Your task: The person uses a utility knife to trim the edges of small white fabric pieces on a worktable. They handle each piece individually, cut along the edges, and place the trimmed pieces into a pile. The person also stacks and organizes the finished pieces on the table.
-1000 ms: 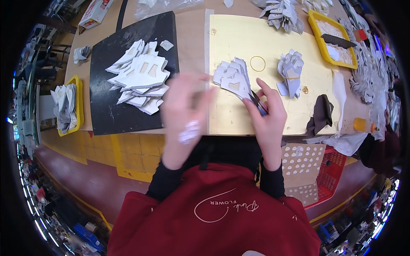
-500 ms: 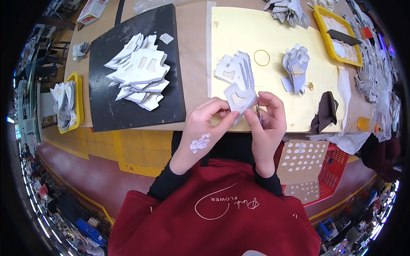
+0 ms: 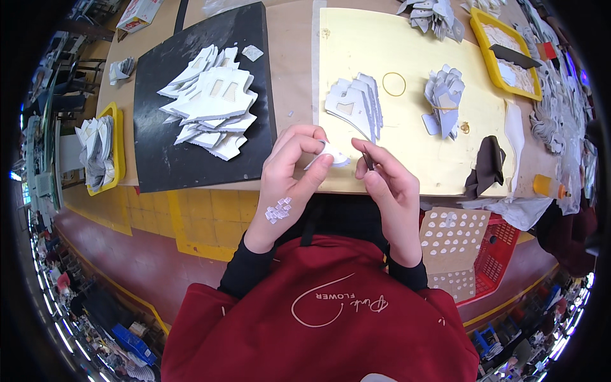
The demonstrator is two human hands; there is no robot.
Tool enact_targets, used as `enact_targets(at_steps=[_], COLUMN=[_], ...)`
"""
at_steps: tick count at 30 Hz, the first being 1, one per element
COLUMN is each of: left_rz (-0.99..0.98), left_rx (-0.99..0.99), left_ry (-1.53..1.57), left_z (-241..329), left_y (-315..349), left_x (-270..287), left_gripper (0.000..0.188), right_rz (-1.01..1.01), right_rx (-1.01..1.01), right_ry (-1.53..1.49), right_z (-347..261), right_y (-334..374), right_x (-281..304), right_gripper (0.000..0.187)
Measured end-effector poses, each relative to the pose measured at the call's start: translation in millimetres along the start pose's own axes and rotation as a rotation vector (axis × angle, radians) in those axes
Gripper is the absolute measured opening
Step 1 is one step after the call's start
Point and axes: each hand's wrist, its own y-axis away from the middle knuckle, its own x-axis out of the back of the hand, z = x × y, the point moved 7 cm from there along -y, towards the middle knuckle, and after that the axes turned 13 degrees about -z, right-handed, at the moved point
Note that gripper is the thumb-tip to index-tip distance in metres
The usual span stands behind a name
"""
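Observation:
My left hand (image 3: 294, 162) pinches a pale cut shoe piece (image 3: 332, 155) between thumb and fingers, tilted so that only part of it shows. Several small white stickers (image 3: 278, 211) sit on the back of that hand. Just to its right, my right hand (image 3: 389, 181) is closed on a slim dark tool (image 3: 368, 160) that looks like tweezers, its tip pointing up and apart from the piece. Beyond my hands a fanned stack of similar pieces (image 3: 356, 105) lies on the cream board (image 3: 407, 153).
At left, a black board (image 3: 153, 146) carries a heap of white pieces (image 3: 216, 95). A bundle (image 3: 441, 102) held by a rubber band, a loose rubber band (image 3: 394, 84) and a dark cloth scrap (image 3: 485, 167) lie rightward. Yellow trays (image 3: 119, 149) flank the table; a red crate (image 3: 499, 254) stands below.
My left hand has drawn the piece left and tipped it, away from the stack. My right hand has come apart from it, and the dark tool now shows more clearly.

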Motion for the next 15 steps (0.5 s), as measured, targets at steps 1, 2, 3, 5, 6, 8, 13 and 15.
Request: enact_targets(at_steps=[1,2,3,5,6,8,13,15], left_rz=[0.021,0.017,0.011,0.009,0.014,0.032,0.086,0.088], left_rx=[0.003,0.017,0.031,0.029,0.015,-0.008,-0.039,-0.044], left_ry=[0.126,0.128,0.134,0.130,0.118,0.101,0.087,0.064], left_z=[-1,0,-1,-1,2,7,9,11], left_y=[0,1,2,2,3,3,3,3], left_x=[0,0,0,-1,-1,0,1,1], left_gripper=[0.012,0.012,0.012,0.012,0.012,0.012,0.013,0.013], right_rz=[0.012,0.024,0.032,0.047,0.046,0.042,0.014,0.014], right_rx=[0.056,0.111,0.126,0.157,0.171,0.198,0.224,0.244], right_ry=[0.161,0.322,0.355,0.423,0.426,0.431,0.388,0.368], right_z=[-7,-13,-17,-24,-25,-25,-23,-22], right_y=[2,3,3,3,3,2,3,4], right_x=[2,3,1,-3,-4,-6,-8,-10], right_gripper=[0.034,0.035,0.035,0.036,0.035,0.034,0.028,0.027])
